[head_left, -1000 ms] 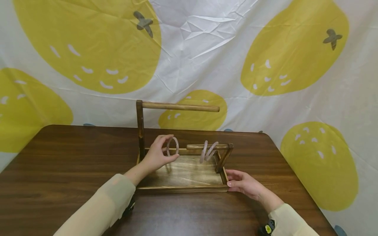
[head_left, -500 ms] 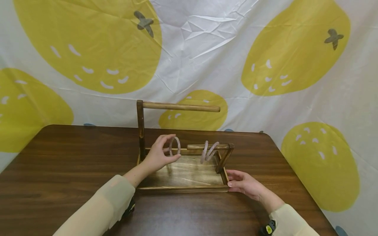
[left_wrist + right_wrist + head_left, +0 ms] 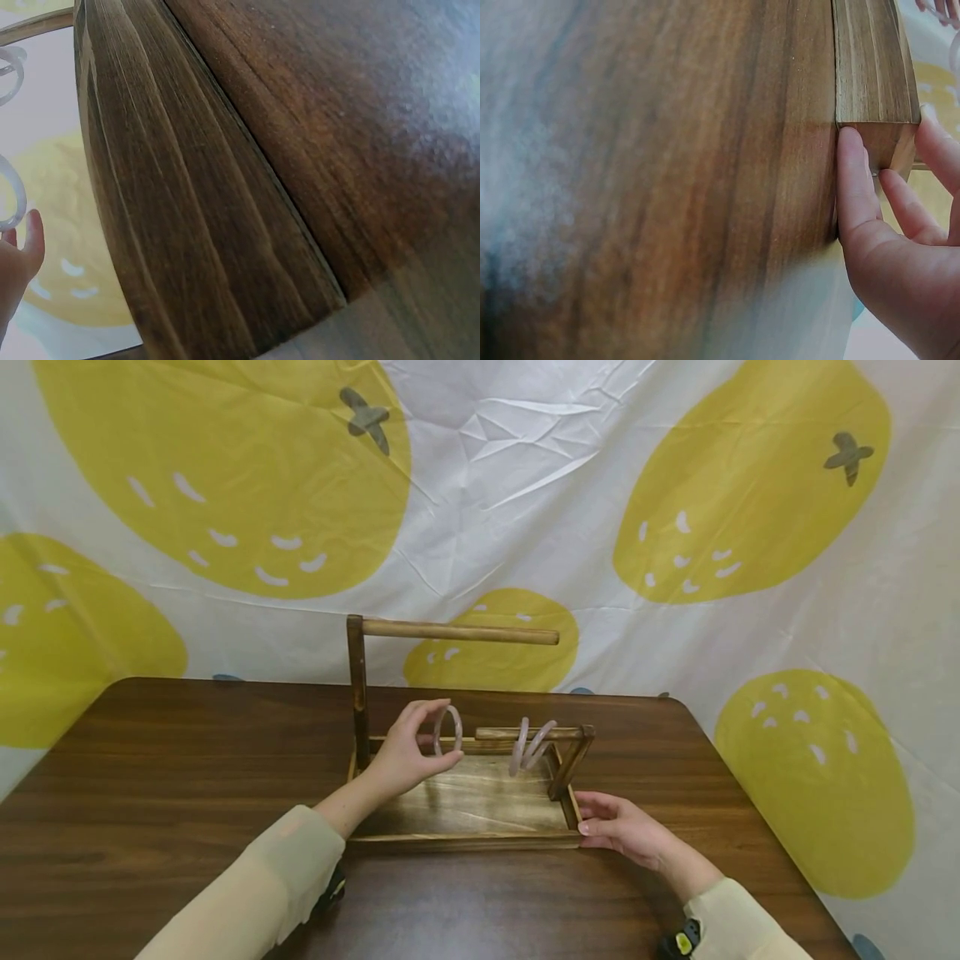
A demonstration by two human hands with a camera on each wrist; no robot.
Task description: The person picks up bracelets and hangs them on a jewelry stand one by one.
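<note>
My left hand [image 3: 401, 752] pinches a pale pink translucent bangle [image 3: 460, 728] between thumb and fingertips. It holds the bangle upright above a wooden rack's tray [image 3: 465, 839], left of the free end of the rack's short lower bar [image 3: 493, 734]. Two similar bangles [image 3: 518, 750] hang on that bar. My right hand [image 3: 626, 833] touches the tray's right front corner from outside, thumb at the rim and fairly straight fingers along the end wall. In the left wrist view, the left hand [image 3: 16, 266] and held bangle [image 3: 21, 196] show only at the edge.
A longer upper bar [image 3: 461, 632] reaches rightward from the rack's tall left post [image 3: 358, 693]. A shorter post [image 3: 570, 764] carries the lower bar on the right. The rack stands on a dark wooden table [image 3: 187, 760], with a lemon-print cloth [image 3: 510, 510] behind.
My left hand and its bangle have shifted slightly right, closer to the lower bar's free end. The right hand stays at the tray corner, and the two hanging bangles keep their place.
</note>
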